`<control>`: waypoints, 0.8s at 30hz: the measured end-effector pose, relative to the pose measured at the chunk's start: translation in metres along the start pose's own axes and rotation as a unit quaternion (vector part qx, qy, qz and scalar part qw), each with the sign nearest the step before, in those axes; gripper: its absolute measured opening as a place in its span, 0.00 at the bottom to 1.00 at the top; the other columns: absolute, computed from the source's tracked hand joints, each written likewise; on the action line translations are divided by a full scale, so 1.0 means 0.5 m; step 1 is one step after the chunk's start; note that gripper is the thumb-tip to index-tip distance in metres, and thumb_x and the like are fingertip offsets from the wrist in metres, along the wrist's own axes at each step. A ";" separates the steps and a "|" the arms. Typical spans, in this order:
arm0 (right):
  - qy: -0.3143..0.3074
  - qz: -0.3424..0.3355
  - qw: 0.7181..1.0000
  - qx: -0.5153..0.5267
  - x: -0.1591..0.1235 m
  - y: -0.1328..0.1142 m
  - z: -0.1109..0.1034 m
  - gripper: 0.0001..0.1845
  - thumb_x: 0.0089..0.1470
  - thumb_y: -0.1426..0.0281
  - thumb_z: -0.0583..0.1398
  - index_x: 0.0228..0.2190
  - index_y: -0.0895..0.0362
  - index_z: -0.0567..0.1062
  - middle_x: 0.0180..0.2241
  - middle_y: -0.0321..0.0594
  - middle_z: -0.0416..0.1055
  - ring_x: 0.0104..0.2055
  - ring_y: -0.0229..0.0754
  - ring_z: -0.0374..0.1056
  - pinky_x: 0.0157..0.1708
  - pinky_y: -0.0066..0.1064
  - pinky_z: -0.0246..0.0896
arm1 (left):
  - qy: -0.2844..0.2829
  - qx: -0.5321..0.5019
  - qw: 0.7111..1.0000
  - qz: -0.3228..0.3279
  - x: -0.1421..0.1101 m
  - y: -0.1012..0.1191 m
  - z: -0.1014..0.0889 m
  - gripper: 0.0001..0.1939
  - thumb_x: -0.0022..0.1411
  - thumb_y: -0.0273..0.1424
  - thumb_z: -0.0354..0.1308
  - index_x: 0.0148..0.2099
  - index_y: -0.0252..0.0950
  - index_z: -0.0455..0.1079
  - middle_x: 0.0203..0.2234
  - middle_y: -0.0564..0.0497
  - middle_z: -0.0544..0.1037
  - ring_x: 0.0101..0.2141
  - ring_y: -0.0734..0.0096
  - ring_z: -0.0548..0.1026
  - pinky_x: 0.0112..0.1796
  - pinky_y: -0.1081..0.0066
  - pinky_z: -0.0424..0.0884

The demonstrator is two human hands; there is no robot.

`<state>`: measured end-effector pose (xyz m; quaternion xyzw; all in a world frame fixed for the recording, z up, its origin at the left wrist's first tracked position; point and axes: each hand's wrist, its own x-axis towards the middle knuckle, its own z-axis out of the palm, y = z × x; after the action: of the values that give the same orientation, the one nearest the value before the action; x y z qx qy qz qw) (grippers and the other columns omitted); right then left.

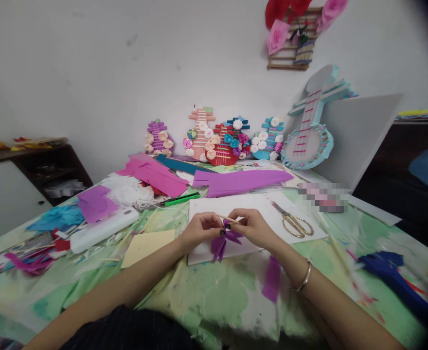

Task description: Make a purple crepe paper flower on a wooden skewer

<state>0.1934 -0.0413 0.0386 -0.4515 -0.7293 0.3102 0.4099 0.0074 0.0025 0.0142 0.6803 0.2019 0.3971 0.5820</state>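
Over a white sheet (199, 253), both hands meet at a cut piece of purple crepe paper (219, 249), its strips fanning downward and to the right. My left hand (202, 228) pinches this paper from the left, thumb and fingers closed. Opposite it, my right hand (253, 226) is closed on a thin wooden stick (229, 219), lying slanted across the top of the paper; its fingertips also touch the paper. The exact grip is partly hidden by the fingers. Gold-handled scissors (294, 223) lie right of my right hand. Below my right wrist is a purple paper strip (271, 281).
A blue glue gun (389, 272) lies at the right. Purple crepe paper (243, 182), pink paper (155, 172), white string (133, 193) and a green cutter (181, 199) lie behind the hands. Decorated lute-shaped pieces (221, 146) stand along the wall.
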 end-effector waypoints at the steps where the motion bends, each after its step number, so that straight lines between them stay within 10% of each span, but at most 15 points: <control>1: -0.015 0.004 1.000 0.021 -0.001 -0.003 0.001 0.04 0.48 0.70 0.59 0.26 0.59 0.72 0.20 0.32 0.65 0.19 0.29 0.56 0.18 0.21 0.49 | 0.008 -0.005 1.000 -0.003 0.000 0.001 0.000 0.13 0.50 0.37 0.64 0.31 0.30 0.72 0.26 0.47 0.75 0.30 0.70 0.72 0.34 0.70 0.68; 24: -0.020 0.058 0.993 0.101 -0.006 -0.007 0.007 0.08 0.49 0.67 0.60 0.27 0.60 0.68 0.21 0.32 0.66 0.19 0.29 0.61 0.17 0.19 0.51 | -0.032 -0.046 0.998 -0.039 0.003 0.003 0.003 0.16 0.47 0.36 0.67 0.34 0.29 0.71 0.30 0.48 0.73 0.31 0.71 0.71 0.34 0.73 0.65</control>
<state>0.1896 -0.0459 0.0390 -0.4430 -0.6747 0.4149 0.4199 0.0092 0.0021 0.0162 0.6567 0.1906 0.3612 0.6341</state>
